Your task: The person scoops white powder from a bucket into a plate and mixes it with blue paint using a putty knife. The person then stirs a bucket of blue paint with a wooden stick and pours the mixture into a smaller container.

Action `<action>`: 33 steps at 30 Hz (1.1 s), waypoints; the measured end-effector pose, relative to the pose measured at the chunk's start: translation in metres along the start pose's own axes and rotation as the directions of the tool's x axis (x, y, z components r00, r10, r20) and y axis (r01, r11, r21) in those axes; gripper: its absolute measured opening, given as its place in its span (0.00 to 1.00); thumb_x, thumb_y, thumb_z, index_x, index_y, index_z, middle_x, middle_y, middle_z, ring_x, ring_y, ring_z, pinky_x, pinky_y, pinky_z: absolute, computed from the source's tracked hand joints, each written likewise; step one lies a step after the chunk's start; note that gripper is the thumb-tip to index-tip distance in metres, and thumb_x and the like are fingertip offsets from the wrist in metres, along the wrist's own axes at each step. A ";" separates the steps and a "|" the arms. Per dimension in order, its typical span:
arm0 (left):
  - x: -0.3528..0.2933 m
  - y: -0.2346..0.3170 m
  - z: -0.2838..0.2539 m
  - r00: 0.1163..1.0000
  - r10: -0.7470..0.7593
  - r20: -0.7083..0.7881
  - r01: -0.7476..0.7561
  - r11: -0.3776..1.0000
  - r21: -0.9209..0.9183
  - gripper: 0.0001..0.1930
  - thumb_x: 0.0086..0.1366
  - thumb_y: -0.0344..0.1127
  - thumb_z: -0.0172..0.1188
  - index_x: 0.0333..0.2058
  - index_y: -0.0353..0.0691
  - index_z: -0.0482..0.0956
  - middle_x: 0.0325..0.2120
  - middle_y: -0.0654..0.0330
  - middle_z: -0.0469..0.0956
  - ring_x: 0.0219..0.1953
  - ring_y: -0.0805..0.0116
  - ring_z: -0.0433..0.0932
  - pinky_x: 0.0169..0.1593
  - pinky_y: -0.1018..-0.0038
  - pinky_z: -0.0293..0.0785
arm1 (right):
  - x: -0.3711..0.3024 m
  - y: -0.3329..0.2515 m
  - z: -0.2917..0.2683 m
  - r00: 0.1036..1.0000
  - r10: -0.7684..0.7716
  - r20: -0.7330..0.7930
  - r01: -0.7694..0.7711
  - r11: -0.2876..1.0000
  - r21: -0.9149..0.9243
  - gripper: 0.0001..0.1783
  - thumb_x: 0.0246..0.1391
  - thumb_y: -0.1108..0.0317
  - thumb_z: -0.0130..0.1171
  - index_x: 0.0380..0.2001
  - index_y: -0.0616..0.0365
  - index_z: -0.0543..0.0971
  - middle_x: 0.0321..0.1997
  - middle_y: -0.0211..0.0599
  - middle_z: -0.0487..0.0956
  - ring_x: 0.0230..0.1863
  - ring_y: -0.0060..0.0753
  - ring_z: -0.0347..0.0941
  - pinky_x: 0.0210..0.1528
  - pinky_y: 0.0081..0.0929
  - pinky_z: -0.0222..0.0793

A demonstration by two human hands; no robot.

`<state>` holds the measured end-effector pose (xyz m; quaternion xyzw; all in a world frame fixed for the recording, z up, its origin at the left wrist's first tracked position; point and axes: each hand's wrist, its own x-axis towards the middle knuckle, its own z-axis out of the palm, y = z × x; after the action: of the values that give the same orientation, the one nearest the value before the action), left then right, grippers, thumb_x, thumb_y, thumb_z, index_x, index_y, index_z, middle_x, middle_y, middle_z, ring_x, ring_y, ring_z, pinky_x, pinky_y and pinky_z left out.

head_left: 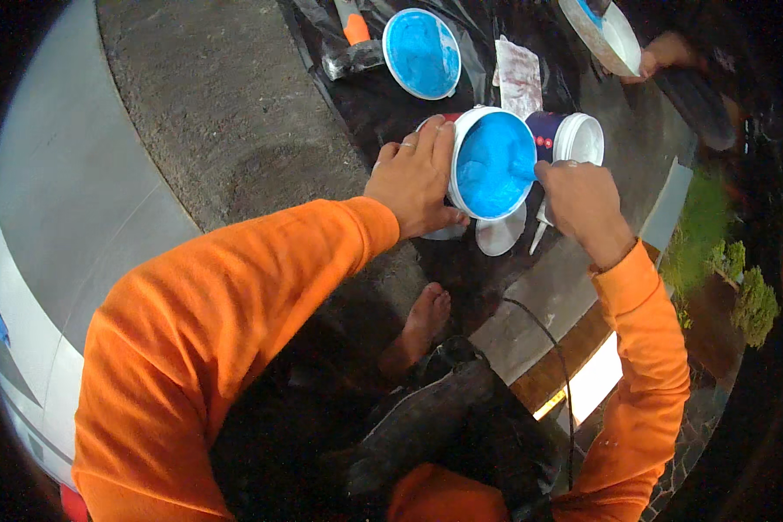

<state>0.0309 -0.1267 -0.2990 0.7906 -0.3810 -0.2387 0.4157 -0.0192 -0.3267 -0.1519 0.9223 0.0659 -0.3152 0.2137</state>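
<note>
A white-rimmed bucket of thick blue paint (494, 165) is tilted so that its mouth faces me. My left hand (418, 174) grips its left side, fingers over the upper rim and thumb lower down. At the right rim my right hand (583, 204) is closed around a blue-coated tool (526, 168) that dips into the paint. The hand and paint hide most of this tool, so its kind is unclear. Just behind my right hand lies a dark purple bucket (545, 129) with a white rim. Below the paint bucket are a pale translucent disc (501, 235) and a thin white nozzle (538, 238).
A paint-smeared lid (422, 54) and an orange-handled tool (355, 28) lie on black sheeting (344, 100). Nearby is a stained pale cloth or paper (519, 78). Another person's hand (670, 56) holds a white round container (619, 39). A black cable (552, 339) runs near my right arm.
</note>
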 end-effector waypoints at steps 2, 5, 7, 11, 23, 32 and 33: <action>0.001 -0.005 0.004 1.000 0.011 0.010 -0.010 0.999 -0.050 0.62 0.42 0.55 0.79 0.68 0.33 0.49 0.67 0.40 0.59 0.65 0.40 0.65 0.63 0.47 0.64 | -0.007 0.001 0.011 1.000 0.022 0.015 -0.023 0.999 0.043 0.08 0.54 0.67 0.55 0.34 0.56 0.80 0.28 0.46 0.82 0.29 0.50 0.82 0.30 0.46 0.76; 0.004 -0.009 0.007 0.998 0.015 0.053 -0.010 0.996 -0.089 0.62 0.43 0.54 0.79 0.68 0.34 0.49 0.67 0.41 0.59 0.66 0.41 0.64 0.64 0.46 0.62 | -0.016 -0.010 0.015 0.992 0.109 0.058 -0.116 0.982 0.150 0.12 0.48 0.71 0.58 0.39 0.55 0.77 0.30 0.46 0.81 0.33 0.55 0.80 0.35 0.50 0.75; 0.005 -0.010 0.007 0.999 0.038 0.034 -0.035 0.996 -0.079 0.62 0.43 0.54 0.78 0.68 0.34 0.49 0.67 0.42 0.59 0.66 0.42 0.64 0.64 0.46 0.62 | -0.017 -0.013 0.018 0.987 0.131 0.089 -0.146 0.971 0.190 0.14 0.47 0.71 0.58 0.40 0.56 0.76 0.29 0.48 0.80 0.34 0.57 0.79 0.35 0.51 0.74; 0.004 -0.008 0.006 0.999 0.031 0.035 -0.028 0.996 -0.084 0.62 0.43 0.55 0.77 0.68 0.34 0.48 0.66 0.43 0.60 0.66 0.43 0.64 0.65 0.45 0.60 | -0.018 -0.021 0.018 0.979 0.160 0.125 -0.190 0.939 0.287 0.14 0.47 0.72 0.58 0.40 0.57 0.75 0.29 0.51 0.79 0.34 0.60 0.78 0.34 0.54 0.71; 0.000 -0.012 0.011 0.999 0.038 0.009 -0.037 0.995 -0.098 0.59 0.45 0.56 0.76 0.68 0.34 0.50 0.65 0.43 0.60 0.65 0.42 0.65 0.61 0.37 0.60 | -0.015 -0.041 0.006 0.946 0.184 0.266 -0.288 0.853 0.435 0.16 0.50 0.60 0.64 0.34 0.63 0.77 0.33 0.56 0.81 0.40 0.60 0.79 0.43 0.54 0.73; 0.000 -0.013 0.013 0.999 0.046 -0.010 -0.047 0.995 -0.091 0.61 0.43 0.54 0.78 0.68 0.35 0.49 0.63 0.43 0.63 0.64 0.41 0.65 0.63 0.39 0.59 | -0.013 -0.058 0.002 0.943 0.171 0.286 -0.318 0.715 0.622 0.11 0.52 0.66 0.57 0.32 0.65 0.76 0.34 0.62 0.80 0.40 0.67 0.77 0.44 0.58 0.72; 0.000 -0.013 0.014 0.999 0.042 -0.004 -0.042 0.996 -0.084 0.61 0.43 0.55 0.78 0.68 0.35 0.49 0.63 0.43 0.63 0.64 0.41 0.65 0.63 0.39 0.59 | -0.011 -0.062 0.000 0.947 0.184 0.262 -0.313 0.705 0.636 0.11 0.52 0.67 0.57 0.32 0.65 0.76 0.34 0.62 0.80 0.40 0.67 0.77 0.44 0.57 0.72</action>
<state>0.0264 -0.1280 -0.3176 0.7645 -0.3865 -0.2449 0.4540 -0.0436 -0.2709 -0.1670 0.9050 -0.1964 -0.3673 -0.0864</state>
